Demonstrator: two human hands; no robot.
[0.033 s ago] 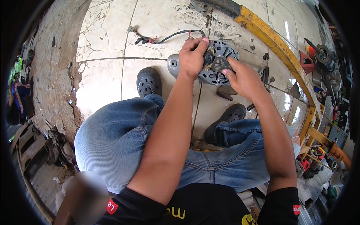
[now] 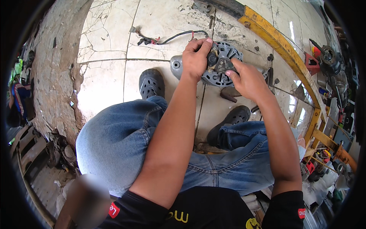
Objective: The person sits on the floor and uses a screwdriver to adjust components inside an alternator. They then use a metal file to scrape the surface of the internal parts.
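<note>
On the tiles in front of me lies an alternator [image 2: 225, 48] with a slotted grey metal casing and a mounting lug jutting out at its left. My left hand [image 2: 196, 57] is closed at its left side, thumb and curled fingers meeting by the end of a black cable [image 2: 173, 37]; what they pinch is hidden. Between the thumb and fingers of my right hand [image 2: 246, 78] is a dark, worn flat part [image 2: 224, 66], resting against the alternator's face. A round black piece [image 2: 212, 58] sits just left of that part.
A yellow metal frame [image 2: 282, 44] curves along the right. Dark tools [image 2: 270, 78] and small bits lie right of the alternator. My clogs [image 2: 151, 82] stand on the near tiles. Machine parts and clutter [image 2: 329, 57] fill the far right; broken concrete [image 2: 53, 72] borders the left.
</note>
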